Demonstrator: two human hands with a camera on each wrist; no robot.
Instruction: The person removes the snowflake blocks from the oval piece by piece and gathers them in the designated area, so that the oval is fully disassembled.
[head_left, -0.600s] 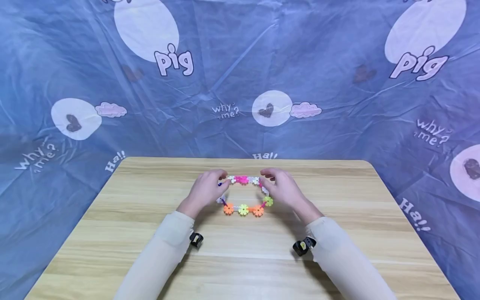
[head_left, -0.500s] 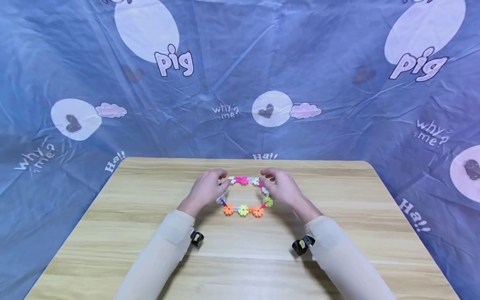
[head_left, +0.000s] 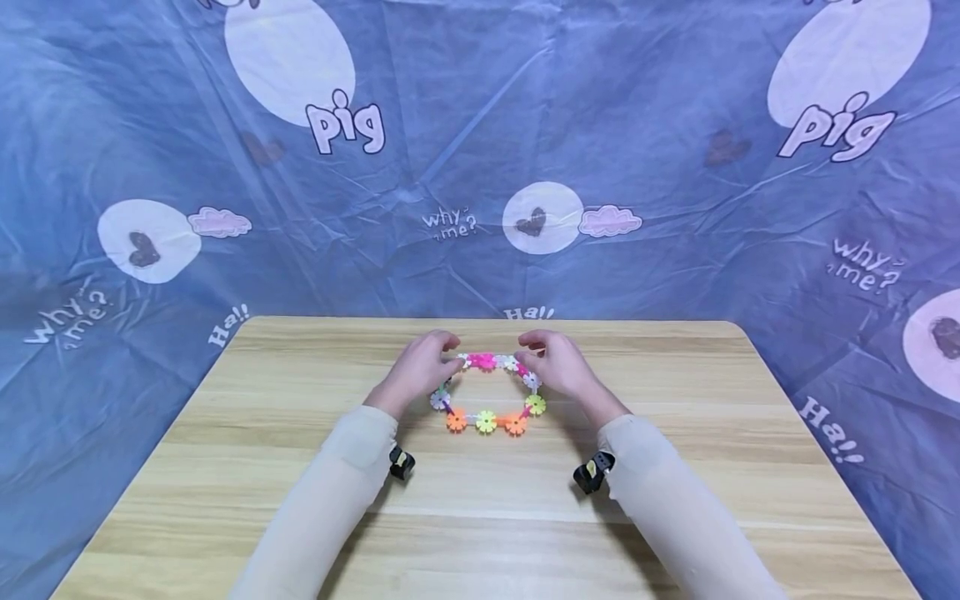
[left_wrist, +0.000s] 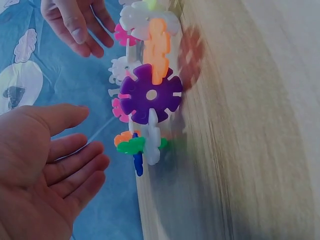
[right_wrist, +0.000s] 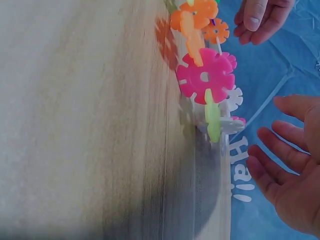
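A closed ring of linked, notched plastic flower discs (head_left: 486, 422) lies on the wooden table, in orange, yellow-green, white, pink and other colours. Over its far left part hovers my left hand (head_left: 420, 365), fingers loosely bent and thumb apart. My right hand (head_left: 558, 364) mirrors it at the far right. In the left wrist view, a gap shows between my left hand (left_wrist: 35, 170) and the purple disc (left_wrist: 151, 94). The right wrist view shows my right hand (right_wrist: 292, 165) apart from the pink disc (right_wrist: 215, 82), its palm facing the ring. Neither hand grips anything.
The light wooden table (head_left: 480, 533) extends all around the ring. Behind its far edge hangs a blue printed cloth (head_left: 465, 275). Black cameras sit at both wrists, the left camera (head_left: 402, 463) and the right camera (head_left: 592, 473).
Both hands have shifted slightly toward the far edge, the left one also rightward and the right one leftward. More of the ring's left side shows. The ring stays in place.
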